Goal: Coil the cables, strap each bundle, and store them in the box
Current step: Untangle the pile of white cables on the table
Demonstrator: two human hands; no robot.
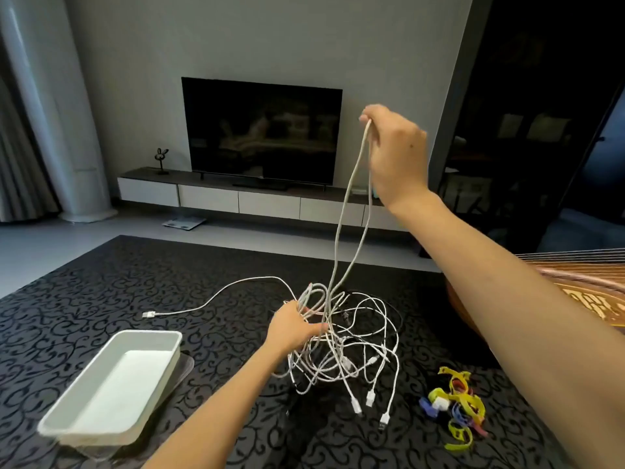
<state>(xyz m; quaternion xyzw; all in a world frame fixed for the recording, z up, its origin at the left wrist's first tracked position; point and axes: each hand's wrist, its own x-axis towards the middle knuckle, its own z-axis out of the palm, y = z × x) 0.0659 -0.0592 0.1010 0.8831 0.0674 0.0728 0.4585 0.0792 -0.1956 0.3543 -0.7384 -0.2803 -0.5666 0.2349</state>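
Observation:
A tangle of white cables (351, 350) lies on the black patterned table (101, 289), with several USB plugs trailing toward me. My right hand (395, 154) is raised high and pinches a loop of one white cable (348, 204) that stretches down into the tangle. My left hand (294, 326) grips the upper left part of the tangle. One cable end (148, 314) runs off to the left. An empty white box (115, 380) stands at the front left. A pile of coloured straps (456, 407), mostly yellow, lies at the front right.
A wooden stringed instrument (575, 292) lies at the table's right edge, under my right arm. Beyond the table are a dark television (263, 130) on a low white cabinet (236, 198) and a curtain at the left.

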